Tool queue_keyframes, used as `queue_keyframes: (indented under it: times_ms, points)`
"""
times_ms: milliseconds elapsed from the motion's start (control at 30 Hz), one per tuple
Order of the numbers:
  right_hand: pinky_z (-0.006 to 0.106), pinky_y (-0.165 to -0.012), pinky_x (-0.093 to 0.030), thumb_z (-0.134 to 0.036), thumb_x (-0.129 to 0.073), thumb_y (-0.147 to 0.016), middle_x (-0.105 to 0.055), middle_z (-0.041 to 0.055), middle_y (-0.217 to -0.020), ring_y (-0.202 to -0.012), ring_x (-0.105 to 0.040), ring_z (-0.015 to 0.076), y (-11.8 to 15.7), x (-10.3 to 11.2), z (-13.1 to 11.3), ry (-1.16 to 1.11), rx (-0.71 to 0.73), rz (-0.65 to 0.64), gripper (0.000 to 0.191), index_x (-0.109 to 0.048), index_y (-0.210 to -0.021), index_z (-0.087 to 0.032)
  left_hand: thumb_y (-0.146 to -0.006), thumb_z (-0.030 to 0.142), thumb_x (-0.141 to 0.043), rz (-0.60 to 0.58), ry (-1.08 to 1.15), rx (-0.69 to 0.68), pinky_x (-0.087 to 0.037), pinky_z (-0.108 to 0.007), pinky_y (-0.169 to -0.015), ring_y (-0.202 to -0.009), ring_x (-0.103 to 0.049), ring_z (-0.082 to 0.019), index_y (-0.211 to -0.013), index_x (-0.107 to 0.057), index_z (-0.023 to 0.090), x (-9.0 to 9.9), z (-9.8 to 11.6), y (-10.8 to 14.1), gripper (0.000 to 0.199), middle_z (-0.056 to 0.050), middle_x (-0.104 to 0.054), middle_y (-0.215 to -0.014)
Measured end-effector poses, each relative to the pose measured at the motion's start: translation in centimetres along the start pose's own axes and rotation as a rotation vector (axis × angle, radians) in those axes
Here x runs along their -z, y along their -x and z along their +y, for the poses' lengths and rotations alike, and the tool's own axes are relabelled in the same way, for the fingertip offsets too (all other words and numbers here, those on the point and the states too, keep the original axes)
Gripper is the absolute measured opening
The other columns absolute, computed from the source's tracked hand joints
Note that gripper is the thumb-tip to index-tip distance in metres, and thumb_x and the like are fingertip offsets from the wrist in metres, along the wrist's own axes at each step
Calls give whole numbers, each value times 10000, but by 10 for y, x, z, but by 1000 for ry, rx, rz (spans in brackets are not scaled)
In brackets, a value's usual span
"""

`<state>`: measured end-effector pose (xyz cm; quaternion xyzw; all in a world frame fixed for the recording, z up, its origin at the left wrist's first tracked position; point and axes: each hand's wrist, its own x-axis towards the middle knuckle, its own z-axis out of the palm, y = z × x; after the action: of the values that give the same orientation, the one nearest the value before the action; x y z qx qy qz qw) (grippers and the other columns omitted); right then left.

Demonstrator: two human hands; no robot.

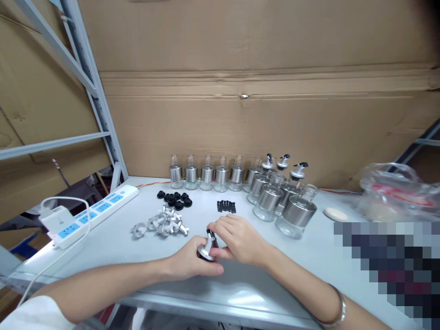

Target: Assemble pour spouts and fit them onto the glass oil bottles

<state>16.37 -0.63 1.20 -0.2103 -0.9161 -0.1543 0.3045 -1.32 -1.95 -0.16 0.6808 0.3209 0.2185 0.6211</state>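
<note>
Near the front middle of the table, my left hand (pixel 192 262) is closed round a silver and black pourer top (pixel 206 251). The fingers of my right hand (pixel 237 238) are bent round the black upper part of the same top, thumb against its side. Behind my left hand lie a heap of silver spout pieces (pixel 167 222) and several black stoppers (pixel 175 200). A row of small black parts (pixel 226 206) lies beyond my right hand.
Several glass bottles with steel bands (pixel 207 175) line the cardboard wall. More bottles (pixel 297 211) stand at right, some topped with pourers (pixel 298 171). A power strip (pixel 99 213) lies left; a white oval object (pixel 336 214) and plastic bags (pixel 395 192) are right.
</note>
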Motion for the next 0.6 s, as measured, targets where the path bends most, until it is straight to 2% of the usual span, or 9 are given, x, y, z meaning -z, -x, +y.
queue_keyframes:
  times_ms: [133, 233, 400, 600]
  points:
    - [299, -516, -341, -383, -121, -1017, -528, 45, -565, -495, -426, 163, 0, -4, -4, 88, 93, 91, 569, -579, -836, -97, -632, 265, -614, -108, -5, 16, -194, -227, -461, -453, -282, -48, -508, -398, 171, -3, 4, 3, 267, 77, -347, -449]
    - [300, -493, -315, -313, -104, -1016, -505, 45, -550, -470, -372, 158, -1, -4, -7, 121, 145, 121, 572, -577, -772, -104, -646, 273, -610, -162, -9, 25, -209, -231, -467, -448, -299, -53, -496, -414, 168, -3, 7, 4, 268, 68, -378, -438]
    - [295, -482, -309, -251, -85, -1009, -466, 38, -542, -466, -331, 152, -2, -3, -7, 128, 180, 105, 582, -573, -724, -110, -652, 309, -639, -209, 1, 24, -232, -228, -482, -458, -338, -63, -512, -456, 160, -2, 8, 2, 274, 60, -407, -446]
    - [292, -498, -346, -270, -71, -1012, -478, 40, -547, -472, -339, 155, 1, -6, -6, 54, 149, 76, 581, -568, -751, -118, -661, 394, -685, -226, -17, 12, -245, -228, -500, -490, -345, -67, -523, -459, 155, 0, 4, 0, 356, 52, -420, -472]
